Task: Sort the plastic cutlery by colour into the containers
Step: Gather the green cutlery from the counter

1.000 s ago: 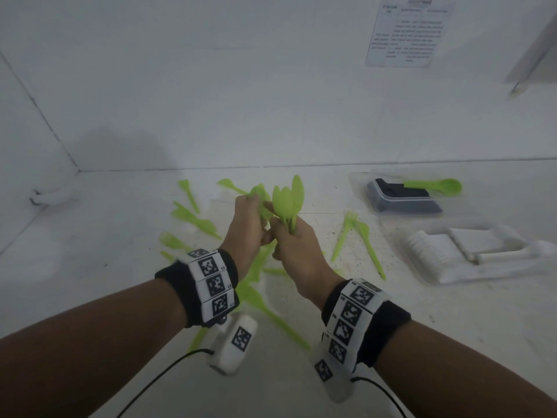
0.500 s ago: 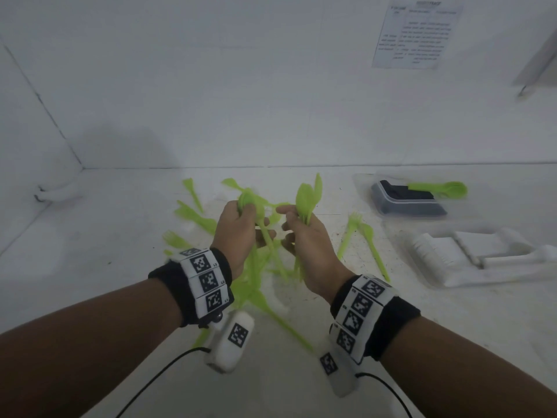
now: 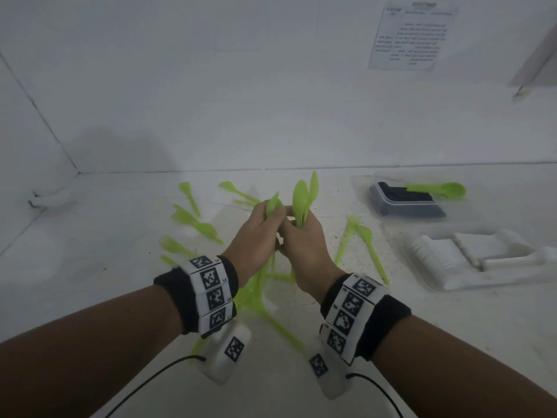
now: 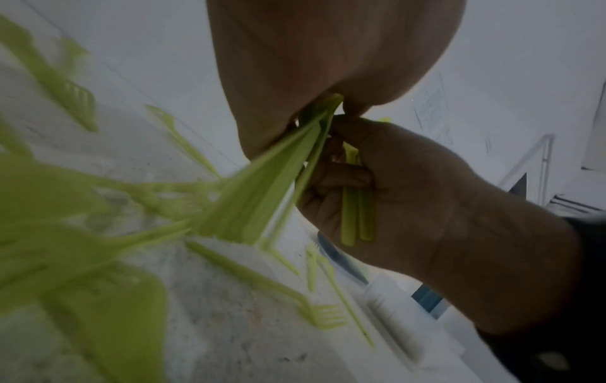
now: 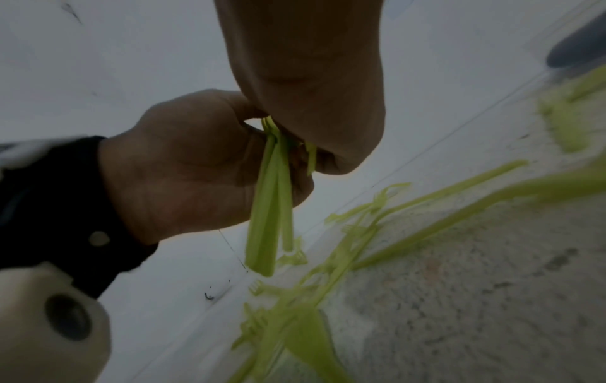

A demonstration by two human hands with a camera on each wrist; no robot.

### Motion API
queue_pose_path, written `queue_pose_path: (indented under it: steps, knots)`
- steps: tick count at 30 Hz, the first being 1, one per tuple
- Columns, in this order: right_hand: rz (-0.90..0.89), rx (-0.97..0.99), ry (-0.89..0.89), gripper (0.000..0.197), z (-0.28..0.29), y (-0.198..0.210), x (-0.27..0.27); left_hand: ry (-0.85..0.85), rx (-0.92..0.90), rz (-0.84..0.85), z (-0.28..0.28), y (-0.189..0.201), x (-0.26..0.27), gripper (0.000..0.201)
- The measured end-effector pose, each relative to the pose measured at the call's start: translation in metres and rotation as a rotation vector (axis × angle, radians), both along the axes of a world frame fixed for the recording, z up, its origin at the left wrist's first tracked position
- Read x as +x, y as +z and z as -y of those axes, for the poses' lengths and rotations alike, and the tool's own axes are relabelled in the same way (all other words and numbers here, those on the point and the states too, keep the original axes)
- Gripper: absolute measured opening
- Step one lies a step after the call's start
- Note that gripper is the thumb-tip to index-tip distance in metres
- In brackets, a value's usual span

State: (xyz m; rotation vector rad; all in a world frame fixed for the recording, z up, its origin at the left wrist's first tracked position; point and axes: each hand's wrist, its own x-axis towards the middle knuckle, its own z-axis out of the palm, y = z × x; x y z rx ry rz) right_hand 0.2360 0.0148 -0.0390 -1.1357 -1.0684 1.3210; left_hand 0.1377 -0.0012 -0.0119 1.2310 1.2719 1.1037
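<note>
Cutlery [image 3: 301, 200]: lime green, all pieces. Surface [image 3: 90, 251]: white, dark specks. Container [image 3: 407, 203] right of grips: clear, black inside. Tray [image 3: 482, 257]: white. Wristbands [image 3: 208, 294]: black, black-and-white square markers.

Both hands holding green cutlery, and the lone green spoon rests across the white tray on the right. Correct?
Not quite. The lone green spoon lies across the dark container, not the white tray, which holds white pieces; the head view shows it. The rest stands: the left hand and right hand both grip green cutlery.
</note>
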Motion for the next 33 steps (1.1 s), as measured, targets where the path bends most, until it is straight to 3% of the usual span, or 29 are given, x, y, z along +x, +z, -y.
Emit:
queue_pose_path:
  steps: [3,6,10,21,25,29,33]
  knots:
    - [-0.056,-0.032,-0.008,0.022,-0.002,-0.001,0.002,-0.003,0.032,0.066,0.001,-0.001,0.001,0.026]
    - [-0.056,-0.023,0.012,0.023,0.000,0.000,0.006,0.047,0.022,0.170,0.000,-0.006,-0.001,0.038]
    - [-0.010,-0.003,-0.017,0.022,0.000,0.000,0.009,0.030,0.040,0.174,0.000,-0.005,-0.001,0.048]
    - [0.022,0.051,-0.060,0.023,-0.008,-0.004,0.018,-0.031,0.020,0.143,-0.004,0.000,0.004,0.036]
    - [-0.005,0.006,0.075,0.022,-0.008,0.001,0.023,0.045,0.025,0.069,-0.008,-0.007,0.007,0.024]
    - [-0.167,-0.175,0.108,0.040,-0.009,0.004,0.030,0.214,0.028,-0.001,-0.015,-0.006,0.002,0.022]
    - [-0.123,-0.134,0.124,0.004,-0.008,0.000,0.038,0.284,0.023,-0.059,-0.020,-0.007,0.000,0.030]
